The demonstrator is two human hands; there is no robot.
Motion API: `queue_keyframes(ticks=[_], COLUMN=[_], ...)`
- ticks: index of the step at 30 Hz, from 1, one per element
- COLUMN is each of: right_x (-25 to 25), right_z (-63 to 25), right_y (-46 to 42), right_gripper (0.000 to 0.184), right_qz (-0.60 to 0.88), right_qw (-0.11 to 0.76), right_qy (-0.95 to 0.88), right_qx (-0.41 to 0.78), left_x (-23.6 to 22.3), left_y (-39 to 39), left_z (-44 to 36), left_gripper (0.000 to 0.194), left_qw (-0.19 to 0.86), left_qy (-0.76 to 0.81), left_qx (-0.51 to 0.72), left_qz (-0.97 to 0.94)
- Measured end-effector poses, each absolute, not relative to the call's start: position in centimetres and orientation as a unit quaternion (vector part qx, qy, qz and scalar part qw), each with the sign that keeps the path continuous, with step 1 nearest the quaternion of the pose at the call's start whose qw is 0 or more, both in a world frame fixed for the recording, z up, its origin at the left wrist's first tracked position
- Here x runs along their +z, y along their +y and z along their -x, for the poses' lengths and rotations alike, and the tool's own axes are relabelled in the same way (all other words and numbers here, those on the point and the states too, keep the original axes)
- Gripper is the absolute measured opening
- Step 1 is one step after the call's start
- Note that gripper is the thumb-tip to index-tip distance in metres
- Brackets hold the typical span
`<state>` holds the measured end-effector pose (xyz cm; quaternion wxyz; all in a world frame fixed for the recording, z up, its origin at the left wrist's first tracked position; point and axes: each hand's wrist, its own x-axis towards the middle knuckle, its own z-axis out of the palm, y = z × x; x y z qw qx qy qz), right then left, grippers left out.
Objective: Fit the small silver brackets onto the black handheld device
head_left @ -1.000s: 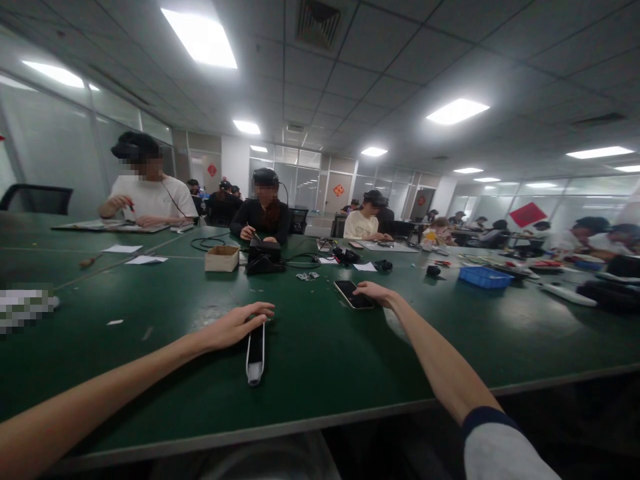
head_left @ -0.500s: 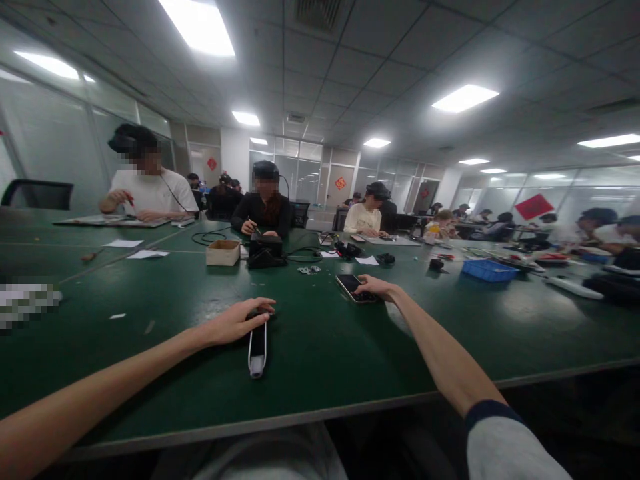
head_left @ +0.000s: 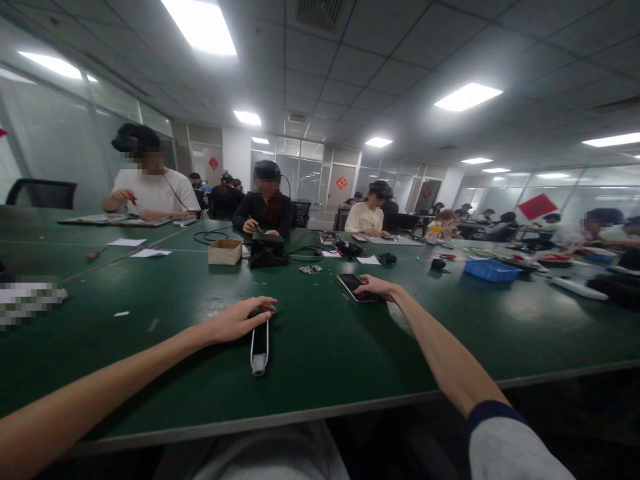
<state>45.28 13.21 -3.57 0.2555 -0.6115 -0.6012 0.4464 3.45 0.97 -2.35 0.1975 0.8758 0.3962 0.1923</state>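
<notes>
Over the far end of a long narrow black-and-white device (head_left: 259, 343) rests my left hand (head_left: 244, 319), its thumb and fingers curved around that end. The device lies on the green table with its white tip towards me; its kind I cannot make out, and its far end is hidden by the hand. To the right, my right hand (head_left: 376, 287) grips the right side of a smartphone (head_left: 351, 283). The phone lies on the table, dark screen up, with the fingers covering part of it.
Across the green table (head_left: 320, 360) stand a small cardboard box (head_left: 225, 252) and a black stand (head_left: 267, 251) with cables. Small metal parts (head_left: 311, 269) lie before the phone. A blue tray (head_left: 492, 271) is at right. Several people sit working around the table.
The view has shifted very slightly. Both hands stay where they were, on the narrow device and on the smartphone.
</notes>
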Motion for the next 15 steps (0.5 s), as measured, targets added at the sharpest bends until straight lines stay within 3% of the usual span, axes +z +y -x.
queue_keyframes(ticks=[9, 15], right_x=[-3.71, -3.8], right_z=[-45.33, -45.31], right_y=[13.04, 13.13], right_gripper=[0.089, 0.071], right_qz=[0.612, 0.611], right_qw=[0.262, 0.275], right_qy=[-0.597, -0.573], right_qx=[0.448, 0.472], left_x=[-2.17, -1.77], left_y=[0.79, 0.48], left_z=[-3.5, -3.68], left_gripper=[0.042, 0.04], left_qw=[0.202, 0.201], left_qy=[0.399, 0.407], left_qx=[0.188, 0.19], left_qz=[-0.874, -0.87])
